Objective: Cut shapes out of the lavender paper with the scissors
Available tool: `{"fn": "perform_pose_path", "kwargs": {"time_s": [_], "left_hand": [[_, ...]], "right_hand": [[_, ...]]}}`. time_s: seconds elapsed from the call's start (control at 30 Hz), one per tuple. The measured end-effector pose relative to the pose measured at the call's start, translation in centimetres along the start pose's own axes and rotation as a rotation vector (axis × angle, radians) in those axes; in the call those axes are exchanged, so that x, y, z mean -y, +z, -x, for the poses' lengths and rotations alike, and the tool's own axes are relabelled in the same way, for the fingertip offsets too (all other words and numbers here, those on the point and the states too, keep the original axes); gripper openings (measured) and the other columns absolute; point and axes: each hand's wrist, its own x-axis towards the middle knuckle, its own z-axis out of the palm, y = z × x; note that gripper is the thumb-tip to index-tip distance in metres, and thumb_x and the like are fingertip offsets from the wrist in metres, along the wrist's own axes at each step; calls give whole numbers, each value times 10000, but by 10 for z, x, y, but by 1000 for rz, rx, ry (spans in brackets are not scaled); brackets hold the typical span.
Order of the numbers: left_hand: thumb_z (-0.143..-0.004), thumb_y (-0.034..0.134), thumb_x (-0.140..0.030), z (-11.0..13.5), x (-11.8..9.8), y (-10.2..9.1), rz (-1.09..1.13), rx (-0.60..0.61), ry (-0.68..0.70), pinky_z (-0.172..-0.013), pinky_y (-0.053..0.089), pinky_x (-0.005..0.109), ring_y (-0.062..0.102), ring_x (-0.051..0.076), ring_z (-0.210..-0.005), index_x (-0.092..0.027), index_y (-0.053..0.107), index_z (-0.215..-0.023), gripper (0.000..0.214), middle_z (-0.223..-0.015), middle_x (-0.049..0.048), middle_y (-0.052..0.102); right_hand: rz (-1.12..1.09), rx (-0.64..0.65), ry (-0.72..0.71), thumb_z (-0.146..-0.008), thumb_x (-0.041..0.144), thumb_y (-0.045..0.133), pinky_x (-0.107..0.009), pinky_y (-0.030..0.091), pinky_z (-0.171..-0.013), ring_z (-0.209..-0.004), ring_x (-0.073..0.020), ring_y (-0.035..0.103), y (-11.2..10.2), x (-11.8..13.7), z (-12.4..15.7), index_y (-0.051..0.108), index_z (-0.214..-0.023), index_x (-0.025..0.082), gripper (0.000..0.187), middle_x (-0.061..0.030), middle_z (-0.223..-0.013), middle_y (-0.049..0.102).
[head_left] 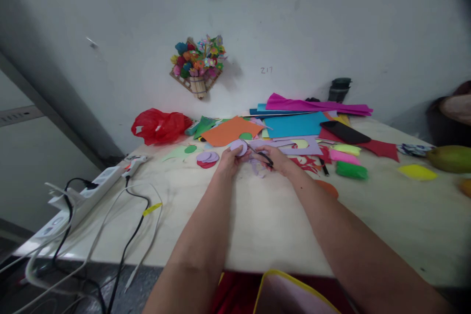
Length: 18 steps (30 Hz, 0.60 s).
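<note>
My left hand [232, 158] pinches a round piece of lilac paper [238, 147] over the middle of the table. Gripped in my right hand [275, 157] is a pair of dark-handled scissors [265, 158], whose blades point left and reach the edge of the lilac circle. Curled lilac offcuts [257, 171] lie just below the hands. To the left, a few lilac discs [208, 157] are stacked on a red one [206, 164]. A lilac sheet [312, 146] with cut-outs lies behind my right hand.
Orange [230, 131] and blue sheets [294, 126] lie at the back, with a black phone [346, 132] on the right. A red plastic bag [160, 126] sits back left. Cables and a power strip [105, 176] run along the left edge; a green packet [351, 170] lies right.
</note>
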Motion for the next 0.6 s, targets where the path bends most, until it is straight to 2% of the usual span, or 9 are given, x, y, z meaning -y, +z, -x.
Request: {"fn": "perform_pose_path", "kwargs": {"time_s": [0.13,0.37,0.6], "left_hand": [[-824,723,-87,-1,1,-1,7,7,-12,-681,658,304,781,246,-797,-68,676,-1159,339,-967,167,778],[-840,692,-82,-1,-1,0,18,-4,-20,-713,660,320,784,253,-804,-63,660,-1185,347,-990,178,779],[-905,549,-89,-1,-6,2,75,-18,-54,-670,634,271,779,224,-752,-46,654,-1166,285,-913,157,777]], "right_hand": [[-2,-1,4,-735,326,747,-192,265,-338,-315,-89,367,-1,-1,-1,613,-1012,181,340,94,-416,496],[5,2,-5,-696,335,763,-197,269,-341,-323,-95,385,-2,-1,-2,617,-1015,178,384,98,-418,483],[6,-23,-7,-721,325,757,-199,268,-338,-323,-96,387,-3,-5,-5,594,-1008,179,361,87,-420,505]]}}
